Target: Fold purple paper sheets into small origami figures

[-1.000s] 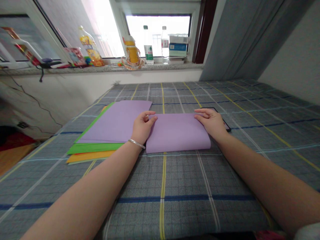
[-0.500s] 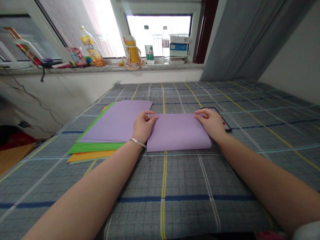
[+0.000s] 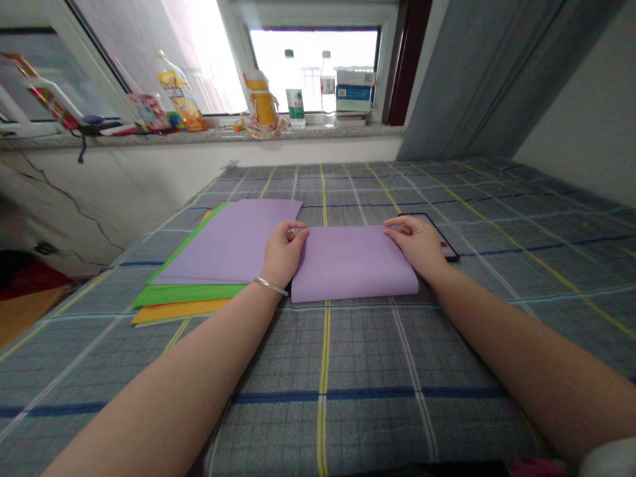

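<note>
A purple sheet of paper (image 3: pixel 350 264), folded over on itself, lies on the checked bedsheet in front of me. My left hand (image 3: pixel 282 253) pinches its far left corner, fingers curled on the edge. My right hand (image 3: pixel 417 245) pinches the far right corner the same way. A silver bangle sits on my left wrist. To the left lies a stack of flat sheets (image 3: pixel 209 265): purple on top, green and orange beneath.
A dark phone (image 3: pixel 444 244) lies just beyond my right hand. The grey checked bed (image 3: pixel 348 371) runs to a wall on the right and a windowsill (image 3: pixel 209 136) at the back with bottles, boxes and packets. A grey curtain hangs at the back right.
Almost nothing has moved; both hands keep their hold on the far corners, with only a slight shift of the fingers.
</note>
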Motion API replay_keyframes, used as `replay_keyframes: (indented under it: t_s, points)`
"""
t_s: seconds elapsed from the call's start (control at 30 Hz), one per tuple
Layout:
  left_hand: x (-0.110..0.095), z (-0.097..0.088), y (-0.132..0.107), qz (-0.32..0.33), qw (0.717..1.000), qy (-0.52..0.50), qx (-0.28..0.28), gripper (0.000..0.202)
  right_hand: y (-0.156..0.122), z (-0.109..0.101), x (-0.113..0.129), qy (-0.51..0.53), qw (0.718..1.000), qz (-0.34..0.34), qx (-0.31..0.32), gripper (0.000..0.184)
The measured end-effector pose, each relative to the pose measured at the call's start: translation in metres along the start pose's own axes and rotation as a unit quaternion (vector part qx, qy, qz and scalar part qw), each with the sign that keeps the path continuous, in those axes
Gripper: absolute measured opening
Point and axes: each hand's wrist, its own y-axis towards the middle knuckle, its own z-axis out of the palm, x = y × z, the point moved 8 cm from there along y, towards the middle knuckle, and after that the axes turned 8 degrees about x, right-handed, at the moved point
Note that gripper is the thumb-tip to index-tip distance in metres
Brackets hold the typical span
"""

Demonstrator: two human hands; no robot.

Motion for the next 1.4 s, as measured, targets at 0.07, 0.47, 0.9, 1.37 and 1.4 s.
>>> replay_keyframes:
  t_s: [0.07,0.47,0.9,1.37,1.4]
  points:
    - [-0.001,-0.002,0.001,0.008,1.0,0.004,-0.014,0.021,0.001,0.002,-0.003,0.018,1.0,0.007,0.011,0.021]
    - [-0.001,0.013,0.009,0.009,0.979,0.192,0.066,0.017,0.006,0.019,0.01,-0.234,0.962,-0.066,0.122,0.019]
    - [-0.013,0.046,-0.001,0.149,0.847,0.489,0.145,0.023,0.007,0.037,0.009,-0.376,0.899,-0.102,0.2,0.024]
    - [-0.033,0.065,-0.018,0.292,0.766,0.547,0.169,0.028,0.003,0.045,0.012,-0.385,0.888,-0.162,0.191,0.028]
    - [-0.035,0.068,-0.019,0.313,0.761,0.538,0.185,0.03,0.002,0.047,0.013,-0.382,0.886,-0.179,0.192,0.029]
